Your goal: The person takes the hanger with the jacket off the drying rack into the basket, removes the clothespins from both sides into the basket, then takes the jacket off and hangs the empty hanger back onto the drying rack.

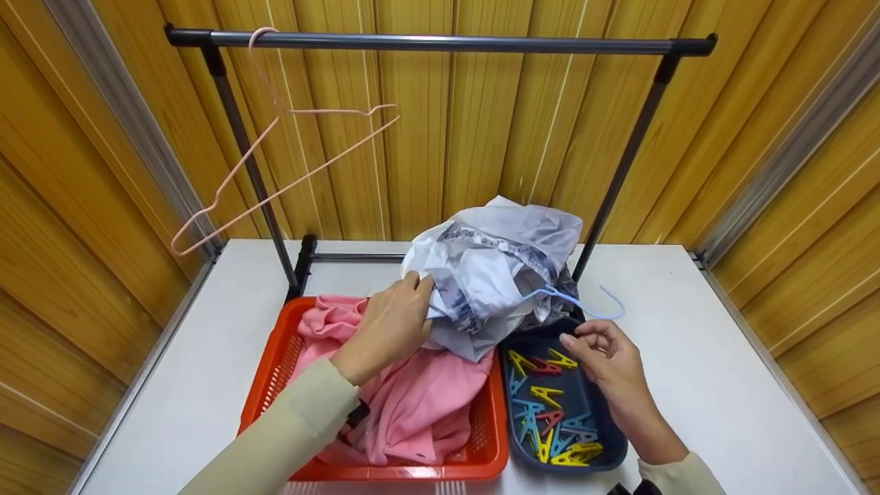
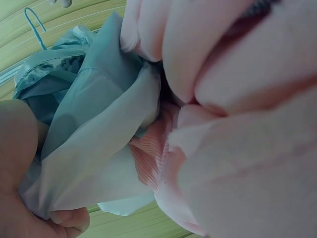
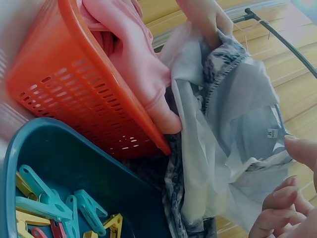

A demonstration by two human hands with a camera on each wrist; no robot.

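My left hand [image 1: 392, 323] pinches the edge of a thin white-grey garment [image 1: 481, 275] with dark patterned trim, lifted above the pink clothes [image 1: 419, 405]. A light blue hanger [image 1: 598, 313] pokes out of the garment, its hook toward the right; the rest is hidden in the cloth. In the right wrist view, a small label [image 3: 272, 133] shows inside the garment. My right hand [image 1: 612, 364] is just below the hook, over the peg tray's right side, with fingers loosely bent and nothing visible in them.
A red basket [image 1: 498, 440] holds the pink clothes. Beside it, a dark blue tray [image 1: 615, 440] contains several yellow, red and blue clothes pegs. Behind stands a black rack, its rail [image 1: 447, 42] carrying a pink hanger [image 1: 234, 168] at the left.
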